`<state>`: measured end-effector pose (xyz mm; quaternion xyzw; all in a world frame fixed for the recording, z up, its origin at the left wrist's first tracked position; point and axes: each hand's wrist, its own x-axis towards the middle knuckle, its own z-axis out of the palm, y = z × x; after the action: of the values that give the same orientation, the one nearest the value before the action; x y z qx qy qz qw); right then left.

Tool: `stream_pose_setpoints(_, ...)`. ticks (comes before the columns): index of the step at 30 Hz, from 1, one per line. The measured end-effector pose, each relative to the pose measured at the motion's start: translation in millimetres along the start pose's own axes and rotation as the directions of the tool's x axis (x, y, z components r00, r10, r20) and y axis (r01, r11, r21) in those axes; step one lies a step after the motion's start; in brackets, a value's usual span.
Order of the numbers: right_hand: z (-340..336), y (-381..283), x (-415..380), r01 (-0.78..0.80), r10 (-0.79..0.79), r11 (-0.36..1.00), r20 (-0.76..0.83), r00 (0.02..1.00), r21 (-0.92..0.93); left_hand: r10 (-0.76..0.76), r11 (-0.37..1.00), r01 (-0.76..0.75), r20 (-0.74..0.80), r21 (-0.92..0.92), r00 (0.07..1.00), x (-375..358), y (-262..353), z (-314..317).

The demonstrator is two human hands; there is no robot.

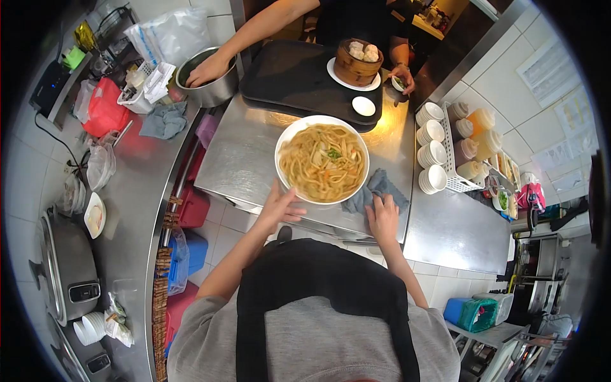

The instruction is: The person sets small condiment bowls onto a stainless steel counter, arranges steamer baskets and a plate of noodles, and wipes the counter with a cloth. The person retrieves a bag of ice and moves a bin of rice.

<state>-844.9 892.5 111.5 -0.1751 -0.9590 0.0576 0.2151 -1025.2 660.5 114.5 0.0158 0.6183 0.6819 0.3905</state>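
A white bowl of noodles (pixel 324 162) with a green garnish sits on the steel counter (pixel 238 149), close to the black trays. My left hand (pixel 280 207) is at the bowl's lower left edge, its fingers apart and touching or nearly touching the rim. On the right, my right hand (pixel 382 216) rests with spread fingers on the edge of a grey-blue cloth (pixel 375 191). Beyond the bowl, the upper black tray (pixel 280 73) carries a bamboo steamer (pixel 358 67) of dumplings on a white plate and a small white dish (pixel 363 106).
Across the counter a co-worker reaches one hand (pixel 209 69) into a metal pot (pixel 223 89); the other hand (pixel 405 77) holds a small cup. Stacked white cups (pixel 432 153) and a basket of sauce bottles (pixel 468 184) stand right. A rice cooker (pixel 70 267) is left.
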Motion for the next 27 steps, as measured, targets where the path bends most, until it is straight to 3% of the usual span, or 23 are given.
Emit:
stream_pose_setpoints(2, 6.3, 8.6, 6.4, -0.082, 0.072, 0.991, 0.1, 0.992, 0.101, -0.075, 0.996, 0.077, -0.069, 0.035, 0.995, 3.8, 0.7, -8.3)
stream_pose_setpoints(4, 9.4, 12.0, 16.3, -0.14, 0.124, 0.979, 0.117, 0.985, 0.146, 0.171, 0.973, -0.143, -0.15, 0.182, 0.974, 37.0, 17.9, -31.2)
stream_pose_setpoints(5, 13.9, 17.0, 18.9, -0.184, 0.162, 0.953, 0.107, 0.981, 0.241, 0.17, 0.973, -0.142, -0.146, 0.182, 0.975, 48.8, 28.4, -35.5)
stream_pose_setpoints(7, 13.9, 23.7, 25.8, -0.224, 0.203, 0.918, 0.096, 0.974, 0.327, 0.09, 0.929, -0.088, 0.011, 0.359, 0.996, 67.5, 49.9, -37.0)
stream_pose_setpoints(8, 11.1, 25.8, 27.9, -0.179, 0.173, 0.915, 0.047, 0.984, 0.362, 0.087, 0.931, -0.088, 0.018, 0.355, 0.996, 70.8, 56.2, -35.8)
stream_pose_setpoints(10, 6.2, 33.6, 32.3, -0.131, 0.143, 0.914, -0.002, 0.99, 0.385, -0.036, 0.844, -0.05, 0.151, 0.534, 0.988, 70.3, 70.8, -31.5)
stream_pose_setpoints(13, -0.8, 60.2, 38.2, -0.278, 0.308, 0.688, 0.077, 0.948, 0.67, -0.082, 0.845, -0.041, 0.204, 0.533, 0.975, 76.5, 73.4, -37.5)
stream_pose_setpoints(14, -0.3, 69.4, 42.7, -0.282, 0.308, 0.689, 0.083, 0.948, 0.668, -0.092, 0.83, -0.054, 0.231, 0.555, 0.969, 76.3, 73.1, -39.1)
stream_pose_setpoints(16, -4.1, 74.6, 54.5, -0.226, 0.391, 0.632, -0.053, 0.919, 0.741, -0.089, 0.831, -0.039, 0.201, 0.555, 0.976, 72.9, 77.5, -35.9)
stream_pose_setpoints(18, -18.5, 63.8, 65.6, -0.206, 0.364, 0.68, -0.08, 0.928, 0.704, -0.132, 0.817, -0.071, 0.306, 0.572, 0.943, 81.7, 79.2, -37.9)
stream_pose_setpoints(20, -32.2, 50.2, 74.5, -0.182, 0.332, 0.723, -0.104, 0.937, 0.666, -0.063, 0.86, -0.118, 0.333, 0.497, 0.941, 83.6, 69.9, -38.0)
stream_pose_setpoints(22, -36.5, 45.0, 78.1, -0.192, 0.332, 0.673, -0.06, 0.941, 0.715, 0.007, 0.893, -0.165, 0.353, 0.419, 0.936, 84.3, 52.4, -39.1)
stream_pose_setpoints(26, -24.4, 53.1, 62.8, -0.177, 0.327, 0.68, -0.078, 0.942, 0.712, 0.06, 0.993, -0.074, 0.159, 0.087, 0.985, 32.3, 5.5, -21.4)
stream_pose_setpoints(27, -21.8, 50.6, 56.8, -0.213, 0.417, 0.58, -0.062, 0.907, 0.786, 0.054, 0.994, -0.067, 0.155, 0.085, 0.986, 8.1, -0.2, -8.5)
